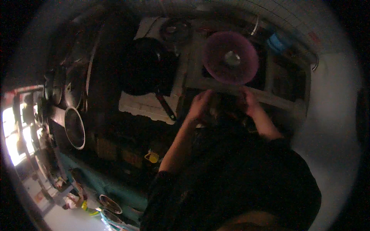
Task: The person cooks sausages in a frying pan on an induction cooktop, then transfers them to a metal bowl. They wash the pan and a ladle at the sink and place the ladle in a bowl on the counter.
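The scene is very dark. My left hand [201, 105] and my right hand [251, 102] are raised in front of my body, apart from each other, at the near edge of a sink counter [199, 82]. The space between them is too dark to show whether either holds anything. Just beyond both hands, a round purple plastic basin [212, 62] sits over the sink opening, with a pale round spot at its middle. To the left of my left hand, the handle of a black frying pan [141, 68] points towards me.
A gas burner [175, 30] lies behind the pan. Right of the basin are a blue object [277, 43] and a curved metal pipe [315, 63]. A yellow item [153, 157] lies low on the left. Farther left stand a round pale-rimmed container [74, 128] and a bright window [17, 135].
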Demonstrator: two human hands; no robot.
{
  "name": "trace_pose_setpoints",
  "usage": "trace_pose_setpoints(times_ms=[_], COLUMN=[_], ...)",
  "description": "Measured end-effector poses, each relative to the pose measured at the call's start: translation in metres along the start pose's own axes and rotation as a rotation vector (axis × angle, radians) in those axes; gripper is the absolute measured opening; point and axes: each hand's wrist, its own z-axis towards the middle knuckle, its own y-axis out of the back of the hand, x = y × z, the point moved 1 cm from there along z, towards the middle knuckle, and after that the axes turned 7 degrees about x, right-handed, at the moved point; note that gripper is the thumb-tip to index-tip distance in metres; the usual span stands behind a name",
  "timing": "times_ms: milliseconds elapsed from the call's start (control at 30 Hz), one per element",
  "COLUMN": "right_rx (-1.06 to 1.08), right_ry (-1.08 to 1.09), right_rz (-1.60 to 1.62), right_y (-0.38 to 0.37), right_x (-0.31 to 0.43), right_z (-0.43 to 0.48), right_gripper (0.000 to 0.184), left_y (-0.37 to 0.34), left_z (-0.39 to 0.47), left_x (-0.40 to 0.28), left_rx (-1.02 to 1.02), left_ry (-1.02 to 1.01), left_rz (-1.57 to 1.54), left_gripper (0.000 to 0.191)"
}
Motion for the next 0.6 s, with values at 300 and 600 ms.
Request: trace_pose_setpoints(times_ms=[300, 600], right_rx=[0.143, -0.449], right_ry=[0.034, 0.907], right_rz=[-0.846, -1.411], right_y=[0.038, 0.064], right_x=[0.065, 0.311], right_z=[0.038, 0.23], right_gripper=[0.043, 0.038], left_y=[-0.099, -0.095], left_z=[0.138, 0.163], left_x=[-0.007, -0.048], left_rx=[0.294, 0.112], left_ry=[-0.304, 0.502], left_rz=[-0.126, -0.571], left_gripper=[0.027, 0.012])
